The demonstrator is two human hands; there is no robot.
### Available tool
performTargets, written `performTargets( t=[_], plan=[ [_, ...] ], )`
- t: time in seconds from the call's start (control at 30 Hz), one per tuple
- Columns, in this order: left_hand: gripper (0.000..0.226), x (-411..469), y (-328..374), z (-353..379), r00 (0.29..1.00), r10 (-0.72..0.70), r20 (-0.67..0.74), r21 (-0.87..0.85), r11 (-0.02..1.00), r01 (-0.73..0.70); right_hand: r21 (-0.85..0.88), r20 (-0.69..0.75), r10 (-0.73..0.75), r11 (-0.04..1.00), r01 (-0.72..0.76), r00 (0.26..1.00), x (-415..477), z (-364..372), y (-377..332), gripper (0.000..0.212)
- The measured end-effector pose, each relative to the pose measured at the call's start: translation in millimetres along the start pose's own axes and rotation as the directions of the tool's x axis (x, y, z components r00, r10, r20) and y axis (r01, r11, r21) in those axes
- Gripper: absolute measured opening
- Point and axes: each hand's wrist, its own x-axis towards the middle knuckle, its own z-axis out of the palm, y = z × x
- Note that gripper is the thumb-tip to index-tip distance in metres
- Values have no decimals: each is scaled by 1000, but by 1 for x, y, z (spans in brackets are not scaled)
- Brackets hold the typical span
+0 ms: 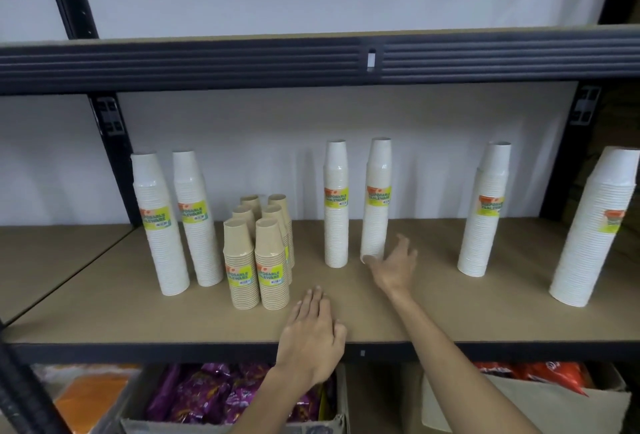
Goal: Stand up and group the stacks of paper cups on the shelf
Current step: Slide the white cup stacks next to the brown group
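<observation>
Tall white cup stacks stand upright on the brown shelf [450, 309]: two at the left [162, 226], two in the middle [336, 205], one further right [485, 212] and a wide one at the far right [595, 226]. One middle stack [376, 201] leans slightly. My right hand [394, 264] is spread beside its base, thumb touching the bottom. A cluster of short brown cup stacks [258, 253] stands left of centre. My left hand [311, 333] rests flat on the shelf's front edge, fingers straight, holding nothing.
A dark upper shelf beam [311, 59] spans overhead, with black uprights [110, 143] at both ends. Below the shelf sit cardboard boxes with purple snack packets [207, 395] and orange ones [543, 374], and an orange item [90, 395] at lower left.
</observation>
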Motion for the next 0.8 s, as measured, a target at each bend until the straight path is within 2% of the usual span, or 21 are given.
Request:
performTargets(
  t=[0.03,0.07,0.17,0.2,0.37,0.7,0.8],
  plan=[
    [71,0,0,-1,1000,0,9,2,1000,0,-9,74,16,1000,-16,997,8,0,-1,89],
    [72,0,0,-1,1000,-3,18,2,1000,2,-12,130,18,1000,-17,991,15,0,-1,88],
    [75,1,-1,0,1000,-13,28,6,1000,13,-23,181,-22,999,26,983,22,3,-2,56],
    [74,1,-1,1,1000,-15,27,7,1000,15,-24,184,-39,999,44,982,21,4,-1,51],
    [84,-1,1,0,1000,-11,4,-1,1000,11,-18,224,-104,994,111,969,13,5,5,50],
    [80,-1,2,-2,1000,-22,21,0,1000,22,-67,211,-125,988,142,969,9,5,6,51],
    [72,-2,4,-5,999,-27,36,-1,1000,27,-81,219,-125,986,145,968,9,4,7,51]
  ],
)
